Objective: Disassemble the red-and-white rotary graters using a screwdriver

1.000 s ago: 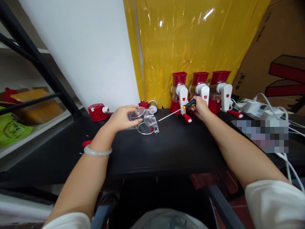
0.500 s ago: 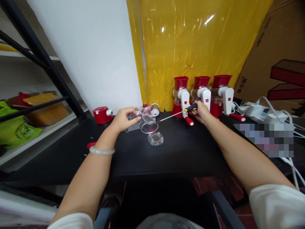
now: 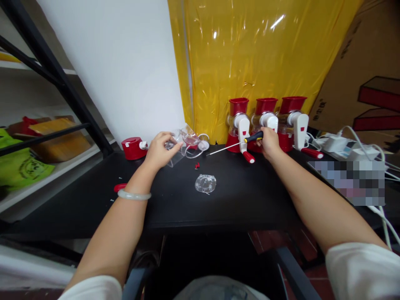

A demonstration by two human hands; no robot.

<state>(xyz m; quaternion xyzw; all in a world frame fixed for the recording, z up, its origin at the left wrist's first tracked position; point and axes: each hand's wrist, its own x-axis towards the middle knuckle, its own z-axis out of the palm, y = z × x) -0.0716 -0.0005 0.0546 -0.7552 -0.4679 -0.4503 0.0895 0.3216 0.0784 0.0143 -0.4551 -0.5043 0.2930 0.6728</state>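
Gripping a clear plastic housing (image 3: 184, 143) in my left hand (image 3: 161, 150), I clench my right hand (image 3: 269, 143) around a black-and-yellow-handled screwdriver (image 3: 237, 144) above a clear round plastic disc (image 3: 205, 183) lying on the black table (image 3: 237, 196).

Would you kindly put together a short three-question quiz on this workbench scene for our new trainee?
1. True or false: the right hand holds a screwdriver.
2. How many assembled red-and-white crank units stand against the yellow sheet? A) two B) three C) five
3. Fill in: the left hand holds a ____ plastic housing lifted off the black table.

Key:
1. True; its shaft points left, toward the housing.
2. B.
3. Clear. A separate clear round plate and a small red piece lie on the table below it.
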